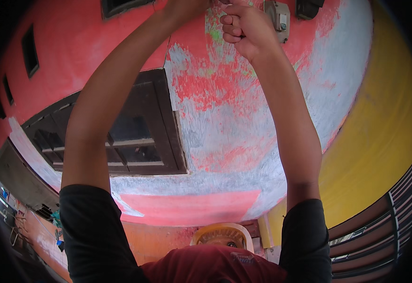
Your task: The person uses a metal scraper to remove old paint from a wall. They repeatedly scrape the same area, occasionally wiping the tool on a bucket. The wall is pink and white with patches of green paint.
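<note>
Both of my arms reach up to a pink-red wall (223,88) with worn paint, where pale grey-white and green patches show through. My left hand (192,5) is at the top edge, mostly cut off, so its fingers cannot be seen. Close to its right, my right hand (245,32) has several fingers curled toward the palm. Its upper fingertips meet the picture's edge, and whether they hold something cannot be told. Just right of that hand, a beige electrical box (280,21) is fixed to the wall.
A dark-framed window (156,123) lies behind my left arm. Below are a yellowish plastic chair or tub (248,238) and an orange tiled floor (156,237). To the right stand a yellow wall (361,141) and a metal railing (393,212). Dark vent openings (30,51) line the upper left.
</note>
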Motion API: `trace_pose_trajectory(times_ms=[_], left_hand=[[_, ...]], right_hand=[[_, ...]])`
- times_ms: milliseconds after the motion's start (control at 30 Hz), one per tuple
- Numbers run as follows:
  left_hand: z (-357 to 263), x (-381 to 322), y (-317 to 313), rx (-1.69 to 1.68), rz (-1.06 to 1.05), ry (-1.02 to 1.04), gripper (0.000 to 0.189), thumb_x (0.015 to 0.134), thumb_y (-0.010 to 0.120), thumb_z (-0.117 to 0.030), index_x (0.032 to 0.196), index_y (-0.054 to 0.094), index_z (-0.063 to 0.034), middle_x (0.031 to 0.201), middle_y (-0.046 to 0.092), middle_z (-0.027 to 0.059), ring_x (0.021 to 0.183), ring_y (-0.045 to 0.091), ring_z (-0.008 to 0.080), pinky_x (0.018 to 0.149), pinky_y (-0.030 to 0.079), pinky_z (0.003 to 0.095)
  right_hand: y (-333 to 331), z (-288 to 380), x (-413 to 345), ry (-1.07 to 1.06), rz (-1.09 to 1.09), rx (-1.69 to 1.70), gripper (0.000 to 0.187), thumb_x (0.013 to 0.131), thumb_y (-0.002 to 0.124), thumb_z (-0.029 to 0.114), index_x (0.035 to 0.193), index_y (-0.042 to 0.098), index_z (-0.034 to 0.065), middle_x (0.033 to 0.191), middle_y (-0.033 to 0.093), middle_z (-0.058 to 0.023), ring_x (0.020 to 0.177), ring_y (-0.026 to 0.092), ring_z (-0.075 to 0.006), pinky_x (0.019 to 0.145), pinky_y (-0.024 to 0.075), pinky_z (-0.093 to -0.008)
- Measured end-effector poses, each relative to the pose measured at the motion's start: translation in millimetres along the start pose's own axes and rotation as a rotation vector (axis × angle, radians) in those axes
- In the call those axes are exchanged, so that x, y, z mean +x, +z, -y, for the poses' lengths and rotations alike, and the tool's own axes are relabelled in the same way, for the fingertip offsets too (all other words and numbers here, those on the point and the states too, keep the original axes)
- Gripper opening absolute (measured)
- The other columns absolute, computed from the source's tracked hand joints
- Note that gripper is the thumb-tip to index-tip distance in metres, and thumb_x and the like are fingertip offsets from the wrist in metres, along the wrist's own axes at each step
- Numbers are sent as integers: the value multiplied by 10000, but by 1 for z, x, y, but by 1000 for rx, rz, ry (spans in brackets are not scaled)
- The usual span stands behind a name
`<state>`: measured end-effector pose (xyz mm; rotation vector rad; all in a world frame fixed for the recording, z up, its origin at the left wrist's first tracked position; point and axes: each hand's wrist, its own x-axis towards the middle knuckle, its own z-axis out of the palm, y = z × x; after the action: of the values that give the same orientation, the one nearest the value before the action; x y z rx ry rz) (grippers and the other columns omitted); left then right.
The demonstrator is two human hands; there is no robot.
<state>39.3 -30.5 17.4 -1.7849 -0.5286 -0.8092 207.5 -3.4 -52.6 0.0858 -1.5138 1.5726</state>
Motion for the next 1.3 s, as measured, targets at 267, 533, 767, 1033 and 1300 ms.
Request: trace_pose_trajectory(times_ms=[267,533,767,1033,1300], left_hand=[[-2,1,10,-11,-70,-39,33,795,638,-62,766,650,-73,764,680,100,722,644,314,668,511,423],[-14,3,12,-79,-49,-91,62,796,624,-43,745,626,-79,752,671,100,726,646,314,675,515,407],[-22,2,22,-32,-125,-14,80,772,627,3,763,628,-76,742,668,100,753,658,331,680,529,420],[-45,-73,33,156,6,-98,381,775,682,28,1135,716,-90,1197,729,48,1092,683,274,799,611,373],[-350,-310,24,-372,382,-669,235,802,677,35,1014,747,-39,1362,656,118,1220,645,306,1002,556,403]], right_hand=[[13,-1,-15,-86,-136,-60,625,935,564,28,1530,374,4,740,489,-19,545,357,-89,498,286,-269],[-8,11,-13,-30,-85,-23,464,938,572,28,1395,493,27,704,463,-4,563,361,-80,504,280,-253],[-16,7,-23,-12,-65,-45,422,945,570,55,1361,505,76,686,458,13,521,355,-80,480,286,-254],[-30,-38,-64,-37,-94,-292,736,958,597,68,1621,277,61,735,523,-18,530,422,-78,464,334,-244],[-179,-212,-314,542,127,-585,640,942,689,78,1532,447,27,815,644,-37,728,558,-99,697,499,-282]])
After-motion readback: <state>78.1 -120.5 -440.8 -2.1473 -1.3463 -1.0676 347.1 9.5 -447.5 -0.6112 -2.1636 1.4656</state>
